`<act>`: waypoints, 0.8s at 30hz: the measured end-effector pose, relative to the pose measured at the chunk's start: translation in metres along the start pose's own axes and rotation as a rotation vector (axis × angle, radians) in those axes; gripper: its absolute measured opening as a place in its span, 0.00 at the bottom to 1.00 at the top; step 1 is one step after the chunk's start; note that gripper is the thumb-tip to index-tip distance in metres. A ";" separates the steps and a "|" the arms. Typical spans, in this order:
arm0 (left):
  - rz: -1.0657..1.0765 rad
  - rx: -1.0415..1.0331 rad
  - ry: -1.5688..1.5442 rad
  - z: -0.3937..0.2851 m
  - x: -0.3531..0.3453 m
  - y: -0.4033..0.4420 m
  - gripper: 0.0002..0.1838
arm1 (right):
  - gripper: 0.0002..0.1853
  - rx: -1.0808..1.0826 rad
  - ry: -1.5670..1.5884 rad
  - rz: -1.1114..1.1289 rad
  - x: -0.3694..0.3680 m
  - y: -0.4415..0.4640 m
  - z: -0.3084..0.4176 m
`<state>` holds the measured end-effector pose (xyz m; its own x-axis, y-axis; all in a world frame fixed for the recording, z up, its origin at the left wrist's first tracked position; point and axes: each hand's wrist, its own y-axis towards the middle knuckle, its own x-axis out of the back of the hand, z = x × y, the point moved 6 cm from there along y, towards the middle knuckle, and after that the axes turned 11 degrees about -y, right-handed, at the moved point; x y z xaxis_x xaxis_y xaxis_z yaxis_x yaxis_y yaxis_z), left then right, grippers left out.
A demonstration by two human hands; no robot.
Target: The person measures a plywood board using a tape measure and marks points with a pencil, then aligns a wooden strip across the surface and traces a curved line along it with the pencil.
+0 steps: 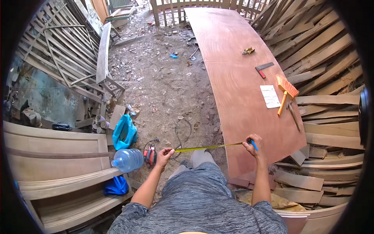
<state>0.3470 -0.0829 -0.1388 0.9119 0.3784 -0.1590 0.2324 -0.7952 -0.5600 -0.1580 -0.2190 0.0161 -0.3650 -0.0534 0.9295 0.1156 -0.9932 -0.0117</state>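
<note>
Yellow tape measure drawn out across the left edge of the plywood surface, toward its near-left corner

Left hand: fingers pinched on one tape end, out over the floor. Right hand: fingers clamped around the other end plus a blue pen-like stick, above the near part. Reading well calls for a taut, untwisted blade, eyes square to the graduations, stick clear of it. Square and paper sit toward the right edge.

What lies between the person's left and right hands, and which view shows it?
In the head view, a yellow measuring tape spans the gap between the left hand and the right hand, drawn out nearly straight.
</note>
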 end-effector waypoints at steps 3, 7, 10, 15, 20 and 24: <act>0.034 0.046 0.002 -0.002 -0.012 0.033 0.17 | 0.11 0.020 -0.026 -0.042 0.006 0.017 -0.002; 0.089 0.070 -0.029 -0.037 -0.052 0.072 0.18 | 0.09 -0.027 -0.039 -0.036 0.021 0.057 -0.002; 0.107 0.032 0.009 -0.062 -0.074 0.129 0.18 | 0.08 -0.045 -0.064 -0.070 0.010 0.106 -0.016; 0.186 -0.039 0.021 -0.123 -0.135 0.249 0.18 | 0.08 -0.082 -0.054 -0.104 0.014 0.234 -0.050; 0.201 0.000 0.287 -0.202 -0.196 0.348 0.19 | 0.08 -0.068 0.067 -0.033 0.006 0.389 -0.094; 0.196 -0.055 0.365 -0.247 -0.257 0.423 0.21 | 0.07 0.046 0.099 -0.002 0.009 0.496 -0.124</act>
<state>0.2951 -0.6340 -0.1341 0.9984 0.0322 0.0459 0.0510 -0.8636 -0.5016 -0.2188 -0.7248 -0.0273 -0.4543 -0.0640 0.8886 0.1561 -0.9877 0.0087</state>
